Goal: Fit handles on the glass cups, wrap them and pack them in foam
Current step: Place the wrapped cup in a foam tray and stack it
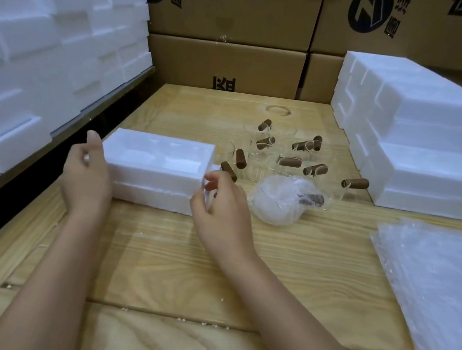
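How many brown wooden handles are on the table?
10: eight brown wooden handles on clear glass cups clustered mid-table, one beside the white foam tray, one inside the plastic-wrapped cup. Others may be hidden.

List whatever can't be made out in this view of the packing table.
- Glass cups, head view: clear glass fades into the wooden table; only brown handles show, so no count.
- Foam tray pockets, head view: white glare washes them out; contents unclear.
- Right hand, head view: its back hides what the fingertips touch.
- Left hand: fingers hidden behind its back.
- Cardboard boxes: print cut off by the top edge.
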